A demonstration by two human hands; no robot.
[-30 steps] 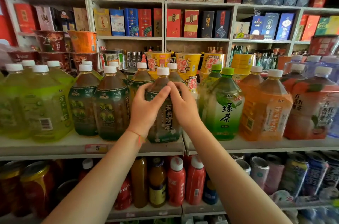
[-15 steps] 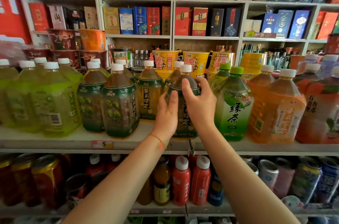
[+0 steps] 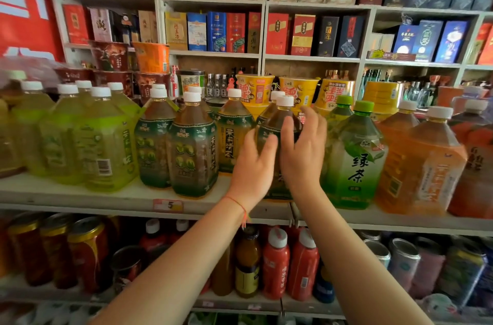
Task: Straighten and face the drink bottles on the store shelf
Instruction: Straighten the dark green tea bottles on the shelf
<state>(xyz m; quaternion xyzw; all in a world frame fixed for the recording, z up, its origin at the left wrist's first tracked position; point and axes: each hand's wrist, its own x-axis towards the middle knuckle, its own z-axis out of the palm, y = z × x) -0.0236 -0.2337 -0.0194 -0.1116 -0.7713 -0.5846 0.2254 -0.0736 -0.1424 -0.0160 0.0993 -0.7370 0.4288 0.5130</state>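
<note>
white shelf (image 3: pixel 80 198) of tea – left hand (image 3: pixel 252 170), right hand (image 3: pixel 302 156) spread loosely around dark bottle (image 3: pixel 277 124).

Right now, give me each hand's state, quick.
Left hand: open, fingers loosely against the left side of the dark tea bottle.
Right hand: open, fingers spread at the bottle's right side, no firm grip visible.
</note>
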